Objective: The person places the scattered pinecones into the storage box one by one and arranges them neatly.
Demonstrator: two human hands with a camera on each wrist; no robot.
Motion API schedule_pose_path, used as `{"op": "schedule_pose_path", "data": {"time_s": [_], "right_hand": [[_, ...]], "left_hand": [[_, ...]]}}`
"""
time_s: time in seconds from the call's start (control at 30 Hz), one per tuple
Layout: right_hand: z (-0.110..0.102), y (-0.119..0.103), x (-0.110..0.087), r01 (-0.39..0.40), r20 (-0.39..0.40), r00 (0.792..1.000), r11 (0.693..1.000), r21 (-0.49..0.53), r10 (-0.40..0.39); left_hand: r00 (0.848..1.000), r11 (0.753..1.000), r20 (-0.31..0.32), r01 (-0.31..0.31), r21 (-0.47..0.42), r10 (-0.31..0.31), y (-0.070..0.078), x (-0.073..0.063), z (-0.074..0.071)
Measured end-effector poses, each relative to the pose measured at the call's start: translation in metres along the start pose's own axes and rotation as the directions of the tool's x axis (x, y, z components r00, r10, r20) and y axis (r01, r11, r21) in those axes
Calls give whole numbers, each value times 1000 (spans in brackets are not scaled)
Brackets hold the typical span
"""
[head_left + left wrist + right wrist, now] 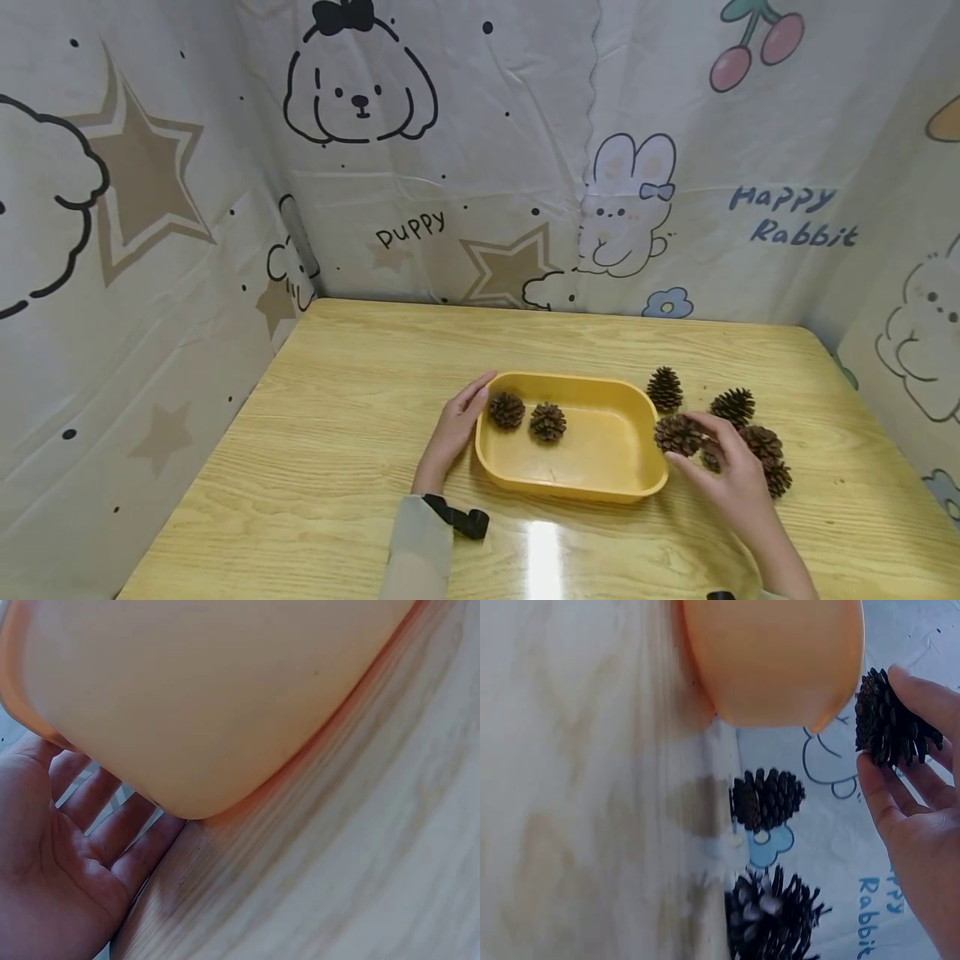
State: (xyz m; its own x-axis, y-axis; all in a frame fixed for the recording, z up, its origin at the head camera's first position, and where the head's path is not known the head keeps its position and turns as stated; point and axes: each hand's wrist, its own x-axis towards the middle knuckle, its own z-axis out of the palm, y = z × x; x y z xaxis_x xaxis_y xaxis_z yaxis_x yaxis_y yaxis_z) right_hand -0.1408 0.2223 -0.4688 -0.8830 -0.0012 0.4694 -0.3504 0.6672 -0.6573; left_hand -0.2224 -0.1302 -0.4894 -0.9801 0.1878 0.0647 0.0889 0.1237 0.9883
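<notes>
Pinching one brown pine cone (677, 435) between the thumb and the fingers, the right hand (731, 479) held it at the right end of the yellow plastic tray (555, 492). The cone was lifted above the wooden table (337, 400), close to the tray's rim; whether it touched this rim, I could not tell. The left hand (455, 427) rested against the outside of the tray's left end, with its fingers rather straight and a little spread. Inside the tray, toward the left, sat a corner cone (506, 410) and, just beside it, a second cone (548, 422).

The main danger, in my judgement, was the rim. If the right hand moved inward too low, the cone could catch there by its rough scales, turn out of the fingertips and drop outside. Such a push could also slide the tray, because the left hand seemed to support only one end. Another risk came from crowding: an upright cone (664, 389) was standing near the tray's far right corner, and a cone cluster (763, 446) lay just beside the right hand, so a careless wrist could knock some of them away.
</notes>
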Motion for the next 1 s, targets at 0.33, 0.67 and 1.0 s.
{"op": "schedule_pose_path", "data": {"time_s": [0.33, 0.67, 1.0], "right_hand": [[14, -6, 13, 54, 62, 997, 997, -51, -51], [26, -8, 26, 126, 122, 985, 992, 5, -125], [39, -15, 39, 124, 220, 969, 991, -45, -111]], "left_hand": [[1000, 1000, 1, -7, -8, 7, 0, 0, -1], [1000, 1000, 3, 3, -9, -3, 1, -1, 0], [1000, 1000, -3, 8, -3, -8, 2, -1, 0]]}}
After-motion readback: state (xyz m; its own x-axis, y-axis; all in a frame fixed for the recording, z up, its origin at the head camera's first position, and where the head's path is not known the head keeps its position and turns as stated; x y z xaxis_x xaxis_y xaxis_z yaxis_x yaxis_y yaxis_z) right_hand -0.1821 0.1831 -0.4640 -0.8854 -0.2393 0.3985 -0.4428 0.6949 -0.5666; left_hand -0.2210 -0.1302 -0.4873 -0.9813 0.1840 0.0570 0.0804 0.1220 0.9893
